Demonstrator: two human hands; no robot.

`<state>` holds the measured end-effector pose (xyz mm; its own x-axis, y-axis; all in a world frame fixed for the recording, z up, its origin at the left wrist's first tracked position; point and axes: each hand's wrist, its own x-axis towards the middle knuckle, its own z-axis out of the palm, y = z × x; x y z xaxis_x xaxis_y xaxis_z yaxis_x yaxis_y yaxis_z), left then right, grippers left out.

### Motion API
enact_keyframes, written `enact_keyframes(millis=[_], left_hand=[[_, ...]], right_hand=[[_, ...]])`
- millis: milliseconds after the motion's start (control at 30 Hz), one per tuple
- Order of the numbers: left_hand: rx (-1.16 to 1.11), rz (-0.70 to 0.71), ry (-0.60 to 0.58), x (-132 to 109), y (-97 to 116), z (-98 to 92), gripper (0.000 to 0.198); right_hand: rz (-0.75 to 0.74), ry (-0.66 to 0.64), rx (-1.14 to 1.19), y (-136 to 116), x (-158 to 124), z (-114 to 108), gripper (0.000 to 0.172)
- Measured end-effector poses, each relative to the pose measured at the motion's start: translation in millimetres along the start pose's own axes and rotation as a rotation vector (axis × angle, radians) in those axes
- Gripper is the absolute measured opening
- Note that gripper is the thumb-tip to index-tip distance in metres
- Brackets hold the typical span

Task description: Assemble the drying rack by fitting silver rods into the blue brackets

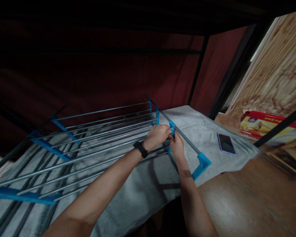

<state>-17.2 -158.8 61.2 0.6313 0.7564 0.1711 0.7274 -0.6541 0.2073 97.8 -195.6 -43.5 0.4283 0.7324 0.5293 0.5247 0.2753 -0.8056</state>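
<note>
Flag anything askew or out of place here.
The rack lies flat on the grey blanket, looking part-assembled: its end rod juts beyond the rails, and the blue corner piece at its tip joins nothing else. Left hand and right hand grip the blue joint on that rod.

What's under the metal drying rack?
A grey towel lies spread under the drying rack. The towel hides whatever it rests on.
</note>
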Motion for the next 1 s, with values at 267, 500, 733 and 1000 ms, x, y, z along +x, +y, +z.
enact_keyframes(millis=[267, 500, 733, 1000], left_hand=[[0.005, 0.002, 0.000, 1.1, -0.4, 2.0, 0.032], [0.012, -0.031, -0.011, -2.8, 6.1, -3.8, 0.032], [0.108, 0.051, 0.025, -11.6, 11.2, -1.9, 0.033], [0.182, 0.153, 0.196, -26.5, 5.6, 7.0, 0.021]], right_hand=[[-0.017, -0.010, -0.010, -1.0, -1.1, -1.9, 0.026], [-0.015, -0.028, -0.035, -2.3, -1.0, -0.5, 0.032], [0.077, 0.011, -0.023, 0.9, -3.3, 7.2, 0.035], [0.153, 0.028, -0.125, -2.8, -3.0, 6.1, 0.033]])
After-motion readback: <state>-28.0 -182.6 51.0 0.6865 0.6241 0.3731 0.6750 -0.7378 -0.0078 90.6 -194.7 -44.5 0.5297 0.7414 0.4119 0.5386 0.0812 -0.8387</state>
